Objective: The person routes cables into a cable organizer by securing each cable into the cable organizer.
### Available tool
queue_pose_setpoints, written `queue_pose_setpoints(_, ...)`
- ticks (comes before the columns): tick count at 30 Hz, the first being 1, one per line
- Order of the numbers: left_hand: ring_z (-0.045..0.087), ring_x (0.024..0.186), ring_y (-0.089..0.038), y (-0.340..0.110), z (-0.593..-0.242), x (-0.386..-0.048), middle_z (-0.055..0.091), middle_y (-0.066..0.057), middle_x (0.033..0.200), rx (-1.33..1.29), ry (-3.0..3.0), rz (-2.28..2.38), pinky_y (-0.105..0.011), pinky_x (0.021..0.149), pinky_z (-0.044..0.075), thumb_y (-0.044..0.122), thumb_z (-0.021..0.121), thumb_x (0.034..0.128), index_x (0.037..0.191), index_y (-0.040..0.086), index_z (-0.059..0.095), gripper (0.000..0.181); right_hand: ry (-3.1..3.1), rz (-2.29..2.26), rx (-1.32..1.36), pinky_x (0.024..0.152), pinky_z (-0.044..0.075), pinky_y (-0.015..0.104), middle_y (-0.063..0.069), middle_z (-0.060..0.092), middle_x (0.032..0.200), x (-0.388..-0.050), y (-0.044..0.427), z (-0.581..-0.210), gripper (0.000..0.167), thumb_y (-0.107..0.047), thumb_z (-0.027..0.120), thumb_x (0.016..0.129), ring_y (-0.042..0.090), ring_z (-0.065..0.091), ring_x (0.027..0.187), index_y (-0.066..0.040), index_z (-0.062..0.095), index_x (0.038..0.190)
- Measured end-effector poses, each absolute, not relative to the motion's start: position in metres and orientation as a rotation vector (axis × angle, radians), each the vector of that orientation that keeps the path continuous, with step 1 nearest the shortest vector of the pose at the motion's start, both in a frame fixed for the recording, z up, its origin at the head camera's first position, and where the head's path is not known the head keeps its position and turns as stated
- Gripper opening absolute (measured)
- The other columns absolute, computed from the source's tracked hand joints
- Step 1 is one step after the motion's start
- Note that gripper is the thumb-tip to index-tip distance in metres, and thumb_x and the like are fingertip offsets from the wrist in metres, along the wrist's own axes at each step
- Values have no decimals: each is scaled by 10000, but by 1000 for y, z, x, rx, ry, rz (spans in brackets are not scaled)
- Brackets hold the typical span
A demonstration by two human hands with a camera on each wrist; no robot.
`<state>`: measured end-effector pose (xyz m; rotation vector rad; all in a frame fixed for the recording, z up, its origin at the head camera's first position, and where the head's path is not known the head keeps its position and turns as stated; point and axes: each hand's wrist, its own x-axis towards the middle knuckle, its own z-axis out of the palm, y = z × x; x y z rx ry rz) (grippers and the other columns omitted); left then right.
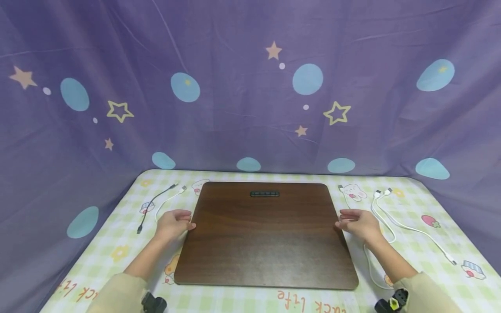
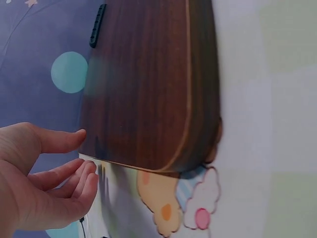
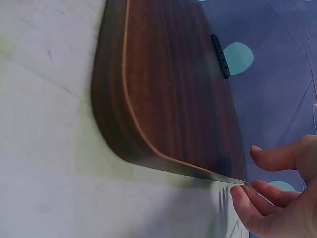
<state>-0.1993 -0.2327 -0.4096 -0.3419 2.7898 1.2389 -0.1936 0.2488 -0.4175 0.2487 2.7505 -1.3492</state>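
A brown wood-grain lap desk (image 1: 266,239) with rounded corners and a dark slotted strip (image 1: 265,194) near its far edge lies at the middle of the table. At its left edge is my left hand (image 1: 173,225), thumb above the rim and fingers below, with a gap between them in the left wrist view. My right hand (image 1: 359,224) is at the opposite edge, its fingertips by the rim. The thumb (image 3: 270,157) stands apart from the board in the right wrist view. Whether the fingertips touch the underside is hidden.
Left of the lap desk lie a black cable (image 1: 150,202) and a short white cable (image 1: 166,200). Several white cables (image 1: 415,230) lie on the right, partly behind my right arm. A checked cloth (image 1: 113,269) covers the table; a purple curtain (image 1: 242,87) hangs behind.
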Motion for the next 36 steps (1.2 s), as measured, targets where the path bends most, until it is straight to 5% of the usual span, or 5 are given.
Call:
queue_pose_setpoints(8,622,1116,-398,-227,-401,-202,640,-258,1217,-275,2796,1237,-477,965,511,109,724,805,1218,-76,587,473,2775,-1295,192,706,533,163,230,675,1145,-197,252,-411,508,-190,752,805,276,715,969,80,604,1209)
queue_pose_setpoints(13,622,1123,-392,-222,-396,-205,635,-257,1226,-245,2803,1230,-471,957,520,129,723,814,1228,-63,579,478,2804,-1220,188,893,523,419,200,703,1100,-201,253,-406,493,-232,744,814,398,634,1104,48,622,1201)
queue_pose_setpoints(17,613,1135,-396,-218,-393,-206,621,-268,1241,-246,2795,1238,-441,942,539,119,721,814,1235,-66,570,485,2788,-1210,186,946,487,494,179,707,1103,-202,253,-402,502,-244,737,820,417,593,1159,39,614,1217)
queue_pose_setpoints(27,623,1133,-377,-210,-391,-209,631,-251,1236,-203,2808,1232,-411,932,551,116,714,818,1240,-54,579,474,2789,-1214,164,768,539,261,177,716,1090,-207,250,-396,485,-248,740,826,355,664,1061,37,626,1201)
queue_pose_setpoints(36,606,1157,-385,-201,-388,-213,617,-254,1257,-164,2785,1256,-452,986,518,102,695,839,1256,-54,563,464,2767,-1233,107,1096,385,529,239,612,1236,-211,252,-388,511,-202,718,845,462,360,1360,92,575,1237)
